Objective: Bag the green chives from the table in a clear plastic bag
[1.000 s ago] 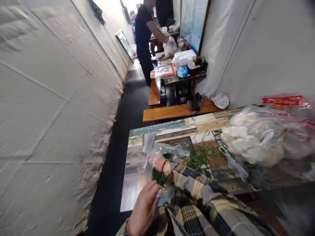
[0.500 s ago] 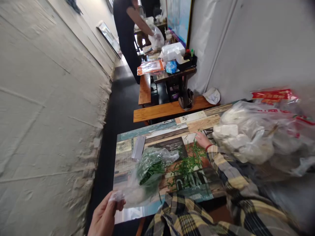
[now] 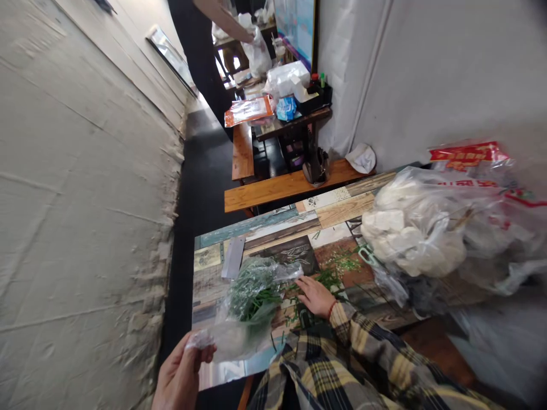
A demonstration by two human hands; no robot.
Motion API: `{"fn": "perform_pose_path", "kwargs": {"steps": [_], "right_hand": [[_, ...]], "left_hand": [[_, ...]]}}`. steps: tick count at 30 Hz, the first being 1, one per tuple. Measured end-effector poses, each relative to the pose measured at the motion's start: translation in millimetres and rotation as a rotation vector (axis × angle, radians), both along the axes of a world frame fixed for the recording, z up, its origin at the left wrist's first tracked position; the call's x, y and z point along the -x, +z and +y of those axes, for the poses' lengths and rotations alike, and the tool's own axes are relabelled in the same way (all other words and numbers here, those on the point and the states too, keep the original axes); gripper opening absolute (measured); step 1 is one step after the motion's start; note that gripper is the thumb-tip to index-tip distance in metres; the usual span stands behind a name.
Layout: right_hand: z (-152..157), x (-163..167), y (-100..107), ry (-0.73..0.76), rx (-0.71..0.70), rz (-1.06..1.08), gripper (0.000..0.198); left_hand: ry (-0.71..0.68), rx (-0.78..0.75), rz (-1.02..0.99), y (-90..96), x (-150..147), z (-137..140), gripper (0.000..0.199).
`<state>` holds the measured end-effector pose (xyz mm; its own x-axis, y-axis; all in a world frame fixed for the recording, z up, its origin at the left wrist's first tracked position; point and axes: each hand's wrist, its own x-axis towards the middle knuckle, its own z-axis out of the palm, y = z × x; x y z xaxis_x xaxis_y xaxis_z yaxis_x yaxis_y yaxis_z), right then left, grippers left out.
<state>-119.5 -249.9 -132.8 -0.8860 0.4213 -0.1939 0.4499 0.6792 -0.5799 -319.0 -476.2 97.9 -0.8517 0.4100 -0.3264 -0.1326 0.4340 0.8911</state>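
Note:
My left hand (image 3: 182,367) pinches the near-left edge of a clear plastic bag (image 3: 239,341) at the table's front left corner. Inside the bag lies a bunch of thin green stalks (image 3: 254,299), which look like chives. My right hand (image 3: 317,296) is palm down on the table with fingers stretched toward the bag's right end. Whether its fingertips touch the plastic is unclear. Loose cut green pieces (image 3: 345,260) and small white bits lie beyond and beside this hand, some partly hidden under it.
A flat grey blade-like piece (image 3: 233,257) lies behind the bag. Pale green scissor handles (image 3: 366,254) show beside large plastic bags of white food (image 3: 410,228) at right. Beyond are a wooden bench (image 3: 273,191), a white cap (image 3: 361,158), and a person (image 3: 200,62) handling a bag.
My right hand has swept left and nearer from the table's right side, and the cut greens have shifted with it toward the bag. My left hand still holds the bag.

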Motion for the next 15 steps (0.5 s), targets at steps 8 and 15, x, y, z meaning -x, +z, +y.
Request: {"fn": "perform_pose_path", "kwargs": {"steps": [8, 15], "right_hand": [[95, -57, -1, -0.527, -0.215, -0.258, 0.050], [-33, -13, 5, -0.228, -0.126, -0.272, 0.054]], "left_hand": [[0.147, -0.208, -0.122, 4.2, 18, -7, 0.031], [0.201, -0.257, -0.125, 17.8, 30, -19, 0.025]]}}
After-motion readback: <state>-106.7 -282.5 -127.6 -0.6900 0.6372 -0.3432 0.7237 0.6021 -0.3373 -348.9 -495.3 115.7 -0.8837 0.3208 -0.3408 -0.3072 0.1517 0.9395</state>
